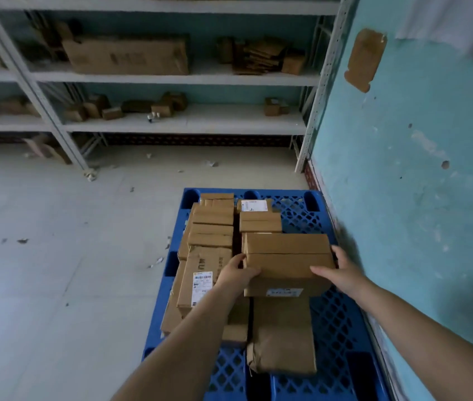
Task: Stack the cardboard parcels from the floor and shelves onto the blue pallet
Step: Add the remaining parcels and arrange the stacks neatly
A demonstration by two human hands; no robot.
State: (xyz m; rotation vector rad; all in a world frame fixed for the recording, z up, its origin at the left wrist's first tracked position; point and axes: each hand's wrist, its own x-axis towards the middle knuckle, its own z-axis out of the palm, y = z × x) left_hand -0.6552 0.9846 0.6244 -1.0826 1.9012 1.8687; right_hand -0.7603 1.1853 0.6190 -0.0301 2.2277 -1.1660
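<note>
A blue plastic pallet [336, 322] lies on the floor against the turquoise wall, bearing several brown cardboard parcels. Both hands hold one wide cardboard parcel [286, 260] over the right side of the stack. My left hand [236, 272] grips its left end, thumb on top. My right hand [338, 269] grips its right end, thumb lying across the top. A labelled parcel [200, 280] lies left of it, and a paper-wrapped parcel [283, 337] lies below it. More parcels [213, 224] fill the pallet's far left.
White metal shelving [186, 123] stands behind the pallet with small cardboard parcels [93, 107] and a large flat carton [128, 56]. The turquoise wall [417, 169] runs close along the pallet's right. Grey floor [56, 241] with paper scraps spreads to the left.
</note>
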